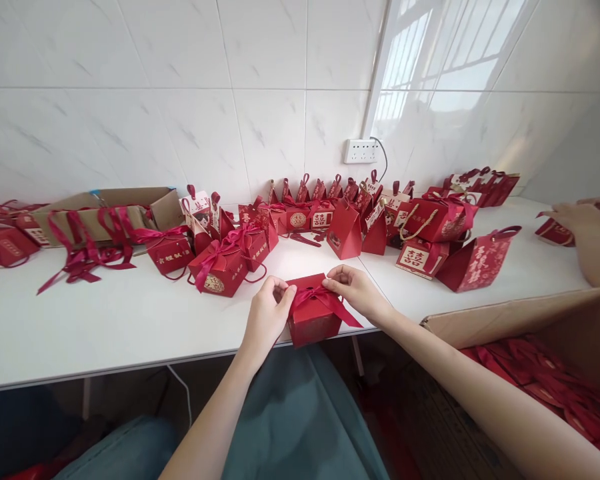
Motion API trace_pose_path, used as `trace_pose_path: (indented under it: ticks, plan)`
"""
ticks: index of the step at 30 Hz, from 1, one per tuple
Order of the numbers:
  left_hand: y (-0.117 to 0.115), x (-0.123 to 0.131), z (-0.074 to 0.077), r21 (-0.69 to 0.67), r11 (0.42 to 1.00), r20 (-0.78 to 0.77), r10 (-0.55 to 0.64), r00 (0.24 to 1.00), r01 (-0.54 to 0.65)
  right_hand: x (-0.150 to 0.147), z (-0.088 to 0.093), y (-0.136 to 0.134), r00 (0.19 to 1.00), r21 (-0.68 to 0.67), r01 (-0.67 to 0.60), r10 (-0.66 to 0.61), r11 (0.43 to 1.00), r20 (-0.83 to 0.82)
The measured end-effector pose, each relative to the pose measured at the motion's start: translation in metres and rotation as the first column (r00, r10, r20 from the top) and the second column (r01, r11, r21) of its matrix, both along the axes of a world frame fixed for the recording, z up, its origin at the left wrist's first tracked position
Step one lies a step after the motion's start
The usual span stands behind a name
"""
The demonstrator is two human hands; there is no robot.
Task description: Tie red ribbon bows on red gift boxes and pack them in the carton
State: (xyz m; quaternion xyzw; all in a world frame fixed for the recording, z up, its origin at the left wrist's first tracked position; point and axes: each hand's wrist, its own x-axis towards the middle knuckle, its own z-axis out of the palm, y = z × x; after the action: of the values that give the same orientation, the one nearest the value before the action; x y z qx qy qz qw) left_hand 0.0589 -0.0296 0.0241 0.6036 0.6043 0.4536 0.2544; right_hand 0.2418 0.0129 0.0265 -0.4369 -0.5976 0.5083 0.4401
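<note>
A small red gift box sits at the near edge of the white table. A red ribbon is tied in a bow across its top. My left hand pinches the bow's left loop with closed fingers. My right hand pinches the right loop, its fingers also closed. One ribbon tail hangs down the box's right side.
Several finished red boxes and bags crowd the table's back by the tiled wall. Loose ribbons lie by a flat cardboard box at left. An open carton of red flat packs stands at right. Another person's hand works at far right.
</note>
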Motion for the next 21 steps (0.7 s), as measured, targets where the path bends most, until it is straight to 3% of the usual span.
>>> trace_pose_path:
  ticks: [8,12,14,17,19,21]
  plan:
    - [-0.002,0.004,-0.008,0.095,0.995,0.118,0.031,0.992,-0.042,0.009,0.0,0.003,0.992,0.168,-0.016,-0.005,0.986,0.126]
    - [0.001,0.005,-0.005,0.055,0.998,0.136,0.011,0.991,-0.018,0.013,0.003,0.004,0.932,0.287,0.038,-0.137,0.957,0.336]
    - [0.003,0.005,-0.004,0.032,0.999,0.156,-0.015,0.988,0.01,0.011,0.009,-0.003,0.885,0.48,0.037,-0.252,0.876,0.391]
    - [0.007,0.002,-0.004,0.014,0.996,0.246,-0.084,0.966,0.083,0.002,0.018,-0.022,0.834,0.709,-0.207,-0.258,0.674,0.488]
    - [0.009,0.0,-0.005,0.005,0.991,0.326,-0.127,0.937,0.132,-0.007,0.021,-0.035,0.754,0.709,-0.422,-0.216,0.565,0.621]
    - [0.011,-0.001,-0.006,-0.001,0.989,0.379,-0.138,0.915,0.15,-0.014,0.018,-0.042,0.668,0.676,-0.539,-0.233,0.502,0.706]
